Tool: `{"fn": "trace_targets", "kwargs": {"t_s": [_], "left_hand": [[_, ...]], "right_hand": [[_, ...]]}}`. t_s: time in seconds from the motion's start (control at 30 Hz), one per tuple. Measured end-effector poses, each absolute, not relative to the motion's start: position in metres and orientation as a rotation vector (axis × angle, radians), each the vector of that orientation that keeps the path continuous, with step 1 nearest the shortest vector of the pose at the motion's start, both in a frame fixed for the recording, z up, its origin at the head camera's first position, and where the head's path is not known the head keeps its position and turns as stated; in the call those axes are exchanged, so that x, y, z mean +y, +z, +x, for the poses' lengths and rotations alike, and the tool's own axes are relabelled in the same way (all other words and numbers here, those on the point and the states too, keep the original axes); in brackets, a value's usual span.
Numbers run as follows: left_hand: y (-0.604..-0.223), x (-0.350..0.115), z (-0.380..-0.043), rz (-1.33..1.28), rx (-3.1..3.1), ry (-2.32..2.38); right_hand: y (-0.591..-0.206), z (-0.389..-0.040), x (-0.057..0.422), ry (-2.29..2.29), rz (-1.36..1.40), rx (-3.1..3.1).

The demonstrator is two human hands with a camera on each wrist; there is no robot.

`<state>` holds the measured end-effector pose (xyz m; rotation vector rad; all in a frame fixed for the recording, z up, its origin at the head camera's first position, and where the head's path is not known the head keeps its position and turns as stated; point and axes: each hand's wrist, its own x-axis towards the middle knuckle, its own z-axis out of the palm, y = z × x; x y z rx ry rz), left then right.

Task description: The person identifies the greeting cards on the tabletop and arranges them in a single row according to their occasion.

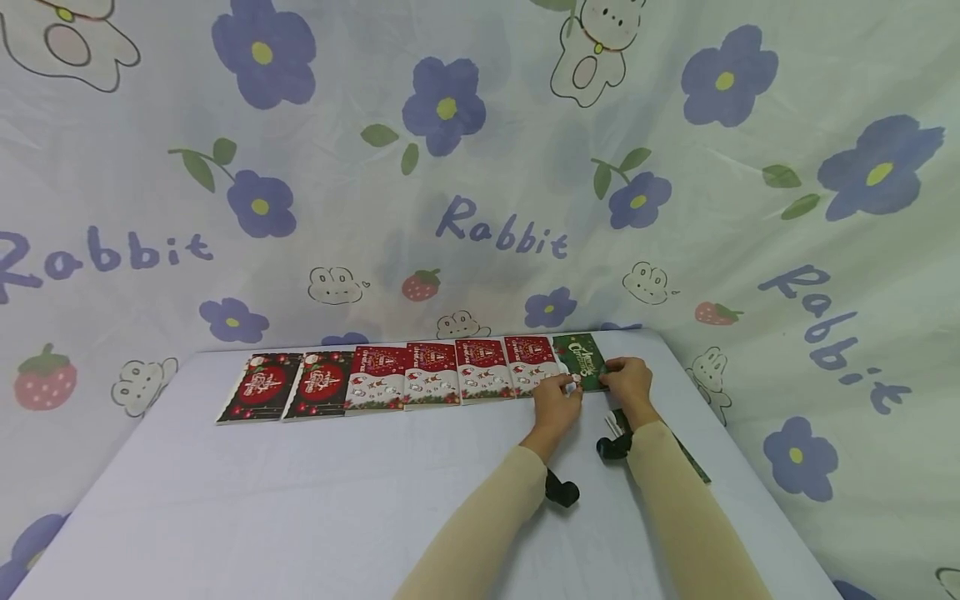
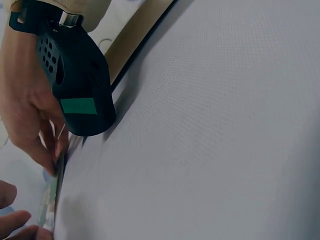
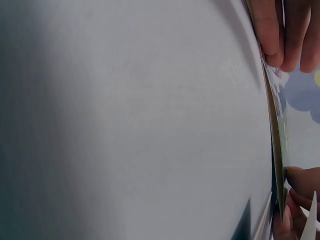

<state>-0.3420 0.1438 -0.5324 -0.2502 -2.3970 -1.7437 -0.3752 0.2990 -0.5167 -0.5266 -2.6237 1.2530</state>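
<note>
A green Christmas card (image 1: pixel 581 360) lies at the right end of a row of cards, at the back of the table. My left hand (image 1: pixel 558 407) is at its lower left corner; in the right wrist view the left fingers (image 3: pixel 265 30) look fairly straight, their tips touching the card. At the lower right corner my right hand (image 1: pixel 630 387) pinches the card, with the thumb (image 3: pixel 305 181) on one side and fingers on the other. Seen edge-on, the card (image 3: pixel 276 125) is slightly raised there. More green card (image 1: pixel 696 460) shows beneath the right forearm, partly hidden.
Left of the green card, several red-and-white Christmas cards (image 1: pixel 431 375) stretch along the row. Two dark cards with red circles (image 1: pixel 258 387) end it. A white cloth covers the table (image 1: pixel 337 500). Behind hangs a printed curtain (image 1: pixel 510 167). Both wrists carry black cameras (image 1: pixel 562 490).
</note>
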Motion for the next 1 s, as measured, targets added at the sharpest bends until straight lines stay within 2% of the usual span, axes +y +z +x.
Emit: {"fn": "trace_targets", "kwargs": {"t_s": [1.0], "left_hand": [[-0.52, 0.143, -0.324, -0.251, -2.333, -1.948]], "right_hand": [[-0.508, -0.368, 0.299, 1.194, -0.479, -2.619]]}}
